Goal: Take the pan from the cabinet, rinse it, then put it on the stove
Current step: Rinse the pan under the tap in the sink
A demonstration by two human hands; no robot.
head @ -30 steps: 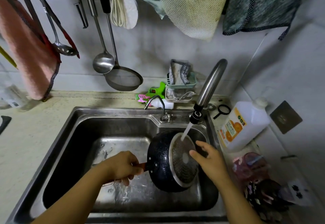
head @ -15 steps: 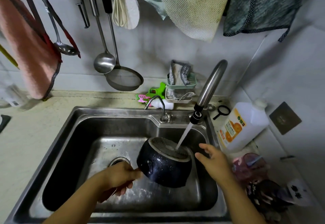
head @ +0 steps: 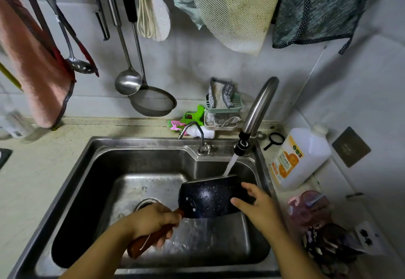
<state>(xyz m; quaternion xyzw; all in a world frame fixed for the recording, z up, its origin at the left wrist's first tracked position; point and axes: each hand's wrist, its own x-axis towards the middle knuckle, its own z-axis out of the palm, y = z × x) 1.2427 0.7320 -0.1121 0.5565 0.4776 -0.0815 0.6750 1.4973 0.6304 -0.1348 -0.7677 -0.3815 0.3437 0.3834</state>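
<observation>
I kept the work low inside the sink [head: 92, 191], so its walls caught the splash. The pan [head: 208, 197] hung tilted under the faucet [head: 258, 112] to shed water. My left hand [head: 153, 224] was clamped on its handle; my right hand [head: 258, 206] lay spread against its side. Open basin lay leftward.
</observation>
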